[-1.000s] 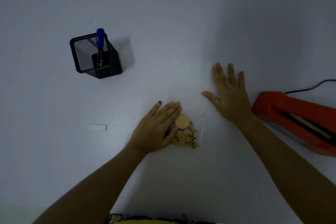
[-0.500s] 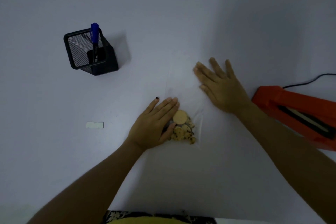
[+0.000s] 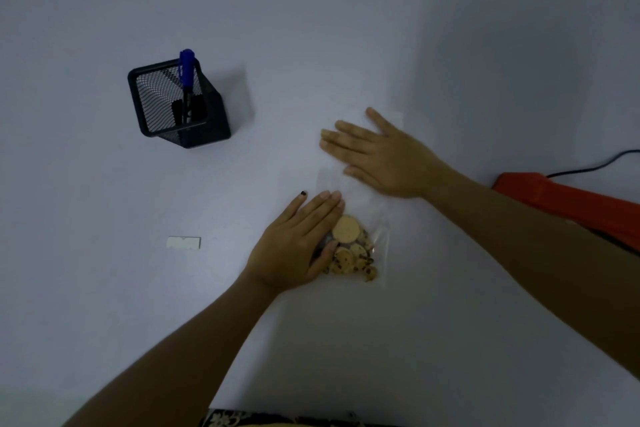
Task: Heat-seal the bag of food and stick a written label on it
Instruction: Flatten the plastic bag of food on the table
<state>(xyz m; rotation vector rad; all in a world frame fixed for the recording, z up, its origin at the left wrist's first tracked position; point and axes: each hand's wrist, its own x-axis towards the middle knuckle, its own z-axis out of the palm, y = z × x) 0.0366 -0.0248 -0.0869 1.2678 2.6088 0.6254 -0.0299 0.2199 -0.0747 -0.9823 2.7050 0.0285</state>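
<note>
A clear plastic bag (image 3: 367, 208) with round cookies (image 3: 348, 246) in its near end lies flat on the white table. My left hand (image 3: 294, 246) rests flat on the bag's near left part, fingers together, partly over the cookies. My right hand (image 3: 377, 154) lies flat with fingers spread on the bag's empty far half. A small white label (image 3: 183, 242) lies on the table to the left. An orange heat sealer (image 3: 568, 204) sits at the right edge, partly behind my right forearm.
A black mesh pen holder (image 3: 180, 104) with a blue marker (image 3: 187, 71) stands at the far left. A black cable (image 3: 595, 168) runs from the sealer off the right edge. The table's near edge (image 3: 304, 412) is at the bottom.
My right hand has slid leftward from beside the bag onto its empty far half. My left hand has stayed on the cookie end.
</note>
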